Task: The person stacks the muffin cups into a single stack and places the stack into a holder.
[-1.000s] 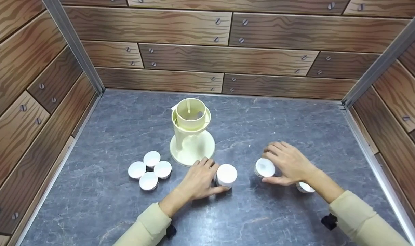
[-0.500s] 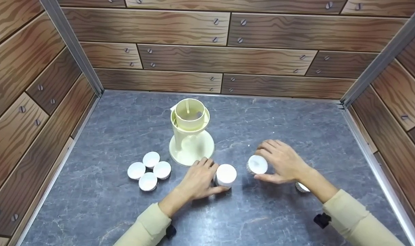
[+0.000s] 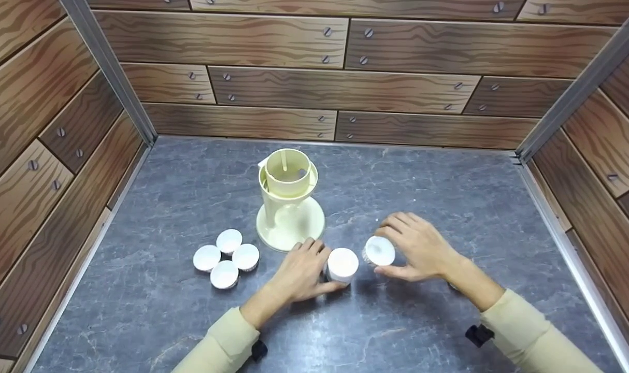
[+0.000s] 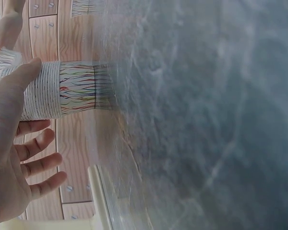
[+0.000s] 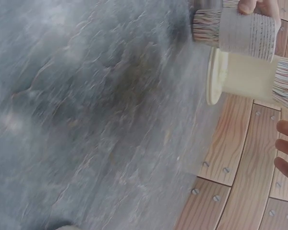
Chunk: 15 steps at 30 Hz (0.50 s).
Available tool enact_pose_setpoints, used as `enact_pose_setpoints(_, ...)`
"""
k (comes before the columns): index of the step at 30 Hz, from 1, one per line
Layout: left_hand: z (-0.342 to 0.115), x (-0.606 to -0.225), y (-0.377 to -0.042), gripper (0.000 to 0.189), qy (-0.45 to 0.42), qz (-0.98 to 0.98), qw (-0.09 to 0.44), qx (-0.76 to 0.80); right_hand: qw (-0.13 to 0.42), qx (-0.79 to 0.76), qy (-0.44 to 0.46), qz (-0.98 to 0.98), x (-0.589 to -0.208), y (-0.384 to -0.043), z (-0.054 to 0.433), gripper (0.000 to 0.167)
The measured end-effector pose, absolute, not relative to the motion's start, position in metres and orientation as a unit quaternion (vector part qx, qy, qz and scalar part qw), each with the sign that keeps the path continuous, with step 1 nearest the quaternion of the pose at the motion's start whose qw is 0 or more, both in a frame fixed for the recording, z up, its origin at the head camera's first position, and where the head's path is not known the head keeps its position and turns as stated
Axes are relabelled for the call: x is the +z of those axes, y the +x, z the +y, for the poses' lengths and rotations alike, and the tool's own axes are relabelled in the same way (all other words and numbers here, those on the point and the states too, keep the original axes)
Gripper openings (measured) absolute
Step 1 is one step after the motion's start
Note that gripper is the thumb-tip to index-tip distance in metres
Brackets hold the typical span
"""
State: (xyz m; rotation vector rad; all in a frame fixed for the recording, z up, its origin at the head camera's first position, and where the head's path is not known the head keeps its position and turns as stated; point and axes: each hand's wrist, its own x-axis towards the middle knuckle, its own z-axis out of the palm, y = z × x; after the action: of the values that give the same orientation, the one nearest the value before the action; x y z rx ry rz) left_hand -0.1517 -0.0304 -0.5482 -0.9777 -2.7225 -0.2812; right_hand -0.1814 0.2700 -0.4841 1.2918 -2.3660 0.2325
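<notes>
The left hand (image 3: 305,271) curls its grip around an upright stack of white, line-patterned, paper-like cups (image 3: 342,264) on the grey marbled counter (image 3: 449,181), presumably steadying it, while the right hand (image 3: 417,249) pinches one matching round cup (image 3: 379,252) just right of it, mouth up, apparently keeping its rim unobstructed.

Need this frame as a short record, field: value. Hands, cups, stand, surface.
left_hand: the left hand holds the cup stack, thumb on its side
right_hand: the right hand grips a single cup, raised off the table, beside the stack
loose_cups: four white cups grouped left of the left hand
stack_count: cannot tell
stand: cream stand, upright on round base, behind the left hand
surface: grey marbled table
</notes>
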Motion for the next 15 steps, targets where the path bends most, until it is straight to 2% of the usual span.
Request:
enact_pose_setpoints(5,-0.030,-0.549,-0.151,0.070,-0.335,-0.930,0.117,-0.095,0.219,0.088,0.464,-0.854,-0.482,-0.178,0.263,0.065)
enact_pose_setpoints(15,-0.030,-0.549,-0.152,0.070,-0.338,-0.929,0.122,-0.088,0.260,0.113,0.484,-0.828,-0.487,-0.177,0.246,0.061)
